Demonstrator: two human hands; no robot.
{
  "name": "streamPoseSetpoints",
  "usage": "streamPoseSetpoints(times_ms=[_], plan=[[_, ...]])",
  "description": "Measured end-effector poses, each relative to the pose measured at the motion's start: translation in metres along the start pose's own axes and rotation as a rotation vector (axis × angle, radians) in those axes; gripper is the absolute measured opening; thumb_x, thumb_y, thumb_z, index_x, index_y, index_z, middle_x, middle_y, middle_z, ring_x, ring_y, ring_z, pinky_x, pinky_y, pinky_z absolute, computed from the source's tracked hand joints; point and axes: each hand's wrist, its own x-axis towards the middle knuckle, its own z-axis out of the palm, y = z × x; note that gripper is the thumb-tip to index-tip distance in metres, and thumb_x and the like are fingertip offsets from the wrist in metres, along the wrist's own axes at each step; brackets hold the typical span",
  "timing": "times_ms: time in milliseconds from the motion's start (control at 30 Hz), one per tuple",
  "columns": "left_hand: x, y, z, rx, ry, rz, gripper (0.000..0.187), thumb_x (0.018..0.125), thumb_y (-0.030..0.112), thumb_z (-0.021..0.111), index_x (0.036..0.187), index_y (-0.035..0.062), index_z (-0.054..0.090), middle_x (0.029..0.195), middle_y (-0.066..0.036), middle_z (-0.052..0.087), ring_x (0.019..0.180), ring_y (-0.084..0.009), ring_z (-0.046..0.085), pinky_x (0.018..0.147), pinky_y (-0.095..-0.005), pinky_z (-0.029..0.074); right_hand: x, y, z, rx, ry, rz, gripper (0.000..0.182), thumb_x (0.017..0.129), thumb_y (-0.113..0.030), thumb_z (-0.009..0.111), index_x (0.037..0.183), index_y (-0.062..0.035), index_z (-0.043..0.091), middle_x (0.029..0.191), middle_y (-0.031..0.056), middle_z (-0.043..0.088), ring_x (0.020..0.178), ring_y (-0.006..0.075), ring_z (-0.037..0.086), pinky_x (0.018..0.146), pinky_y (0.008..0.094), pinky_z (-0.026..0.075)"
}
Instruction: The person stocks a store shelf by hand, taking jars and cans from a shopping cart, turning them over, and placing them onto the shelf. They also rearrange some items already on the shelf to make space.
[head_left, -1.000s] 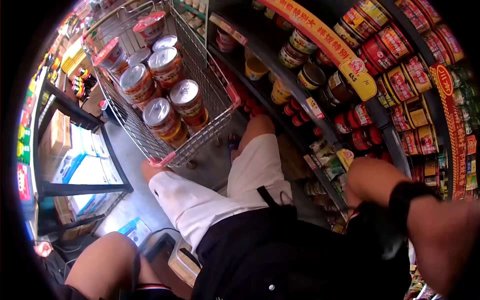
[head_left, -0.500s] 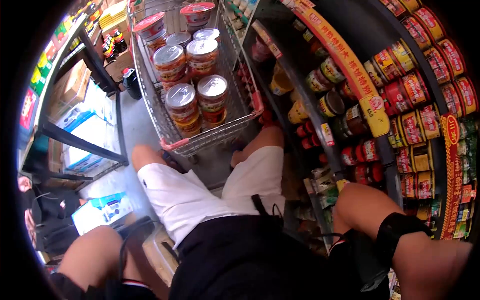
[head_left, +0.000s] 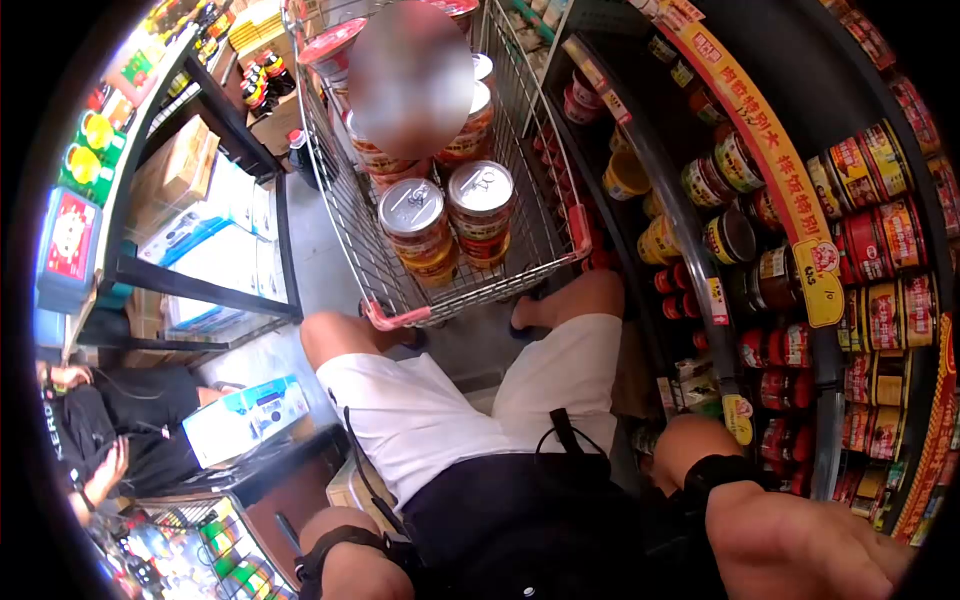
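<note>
My right hand point(head_left: 810, 545) is at the lower right, below a black wrist strap. Its fingers stretch toward the lower shelf of jars and cans, and nothing shows in it. Of my left hand point(head_left: 375, 578), only the part past a black strap shows at the bottom edge; its fingers are cut off. A wire shopping cart point(head_left: 490, 290) stands before my knees. In it are stacked clear canisters with silver lids point(head_left: 412, 208) and red-lidded tubs point(head_left: 333, 42). A round blurred patch hides some of them.
Shelves of cans point(head_left: 880, 240) with a red and yellow price strip point(head_left: 775, 150) rise on the right. On the left stand a rack point(head_left: 200, 290) of cartons, a blue-white box point(head_left: 245, 420) and a person in black point(head_left: 130, 420). A dark bottle point(head_left: 300, 158) stands beside the cart.
The view has shifted, so the cart and shelves sit farther right and lower. My right hand has come farther into view, less blurred. More of the person at left shows.
</note>
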Motion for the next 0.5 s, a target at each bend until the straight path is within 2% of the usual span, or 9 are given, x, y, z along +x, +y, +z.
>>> streamPoseSetpoints(times_ms=[33,167,233,267,300,367,400,433,500], plan=[[0.002,0.008,-0.009,-0.027,-0.002,-0.088,0.055,0.097,0.046,0.046,0.149,0.0317,0.038,0.153,0.009,0.04,0.14,-0.0077,0.037,0.116,-0.0561,0.008,0.0,0.003,-0.001,0.004,0.012,0.007,0.04,0.094,-0.009,0.053,0.134,-0.001,0.05,0.143,0.0188,0.046,0.132,0.0307,0.045,0.111,0.0415,0.035],[0.008,-0.037,-0.044,-0.313,-0.105,0.014,0.052,0.091,0.044,0.062,0.141,0.0328,0.049,0.143,0.01,0.053,0.133,-0.0057,0.046,0.118,-0.0553,0.011,-0.005,0.02,-0.001,0.023,0.068,0.05,0.041,0.096,-0.012,0.054,0.135,-0.001,0.049,0.144,0.0186,0.046,0.131,0.0294,0.046,0.11,0.0407,0.036],[0.01,-0.037,-0.055,0.022,-0.126,0.002,0.051,0.09,0.036,0.066,0.138,0.033,0.052,0.142,0.01,0.053,0.133,-0.0091,0.046,0.118,-0.054,0.018,-0.012,0.036,-0.004,0.076,0.148,0.131,0.041,0.096,-0.013,0.054,0.135,-0.001,0.049,0.144,0.0185,0.046,0.131,0.0288,0.046,0.11,0.0403,0.036],[0.011,-0.043,-0.058,0.096,-0.108,-0.035,0.046,0.092,0.036,0.062,0.136,0.028,0.052,0.137,0.003,0.055,0.13,-0.015,0.049,0.115,-0.0525,0.024,-0.022,0.05,-0.006,0.114,0.199,0.213,0.041,0.096,-0.013,0.054,0.135,-0.001,0.049,0.144,0.0184,0.045,0.131,0.0285,0.046,0.11,0.0401,0.037],[0.01,-0.061,-0.06,0.116,-0.042,-0.137,0.042,0.095,0.035,0.057,0.135,0.023,0.052,0.132,-0.004,0.057,0.126,-0.0209,0.052,0.112,-0.051,0.031,-0.036,0.071,-0.008,0.174,0.223,0.38,0.041,0.097,-0.014,0.054,0.135,-0.001,0.048,0.144,0.0184,0.045,0.131,0.0281,0.046,0.11,0.0399,0.037],[0.009,-0.113,-0.072,0.173,0.095,-0.393,0.038,0.099,0.034,0.049,0.131,0.0129,0.051,0.122,-0.017,0.061,0.118,-0.0327,0.058,0.106,-0.048,0.043,-0.069,0.14,-0.021,0.26,0.057,0.835,0.052,0.096,-0.016,0.055,0.143,0.0002,0.04,0.146,0.0187,0.044,0.133,0.0276,0.046,0.111,0.0382,0.036],[0.006,-0.153,-0.094,0.246,0.127,-0.498,0.041,0.102,0.036,0.043,0.125,0.0038,0.053,0.12,-0.018,0.061,0.116,-0.0325,0.059,0.103,-0.046,0.045,-0.077,0.165,-0.017,0.007,0.044,1.07,0.048,0.097,-0.009,0.053,0.142,0.003,0.04,0.145,0.0199,0.044,0.133,0.0248,0.046,0.11,0.0353,0.036],[0.011,-0.182,-0.097,0.355,0.197,-0.773,0.039,0.101,0.031,0.046,0.121,-0.0023,0.054,0.119,-0.016,0.062,0.114,-0.0273,0.06,0.101,-0.0411,0.046,-0.104,0.195,-0.021,-0.071,0.07,1.231,0.048,0.098,-0.008,0.052,0.142,0.0038,0.04,0.145,0.0184,0.044,0.133,0.0244,0.045,0.111,0.0346,0.036],[-0.023,-0.24,-0.14,0.196,0.466,-1.204,0.029,0.097,0.025,0.057,0.115,0.002,0.06,0.117,-0.008,0.062,0.11,-0.02,0.059,0.097,-0.0326,0.045,-0.18,0.264,-0.044,-0.277,-0.06,1.267,0.059,0.091,-0.015,0.058,0.14,0.0098,0.038,0.137,0.0255,0.051,0.13,0.0311,0.049,0.107,0.036,0.038]])
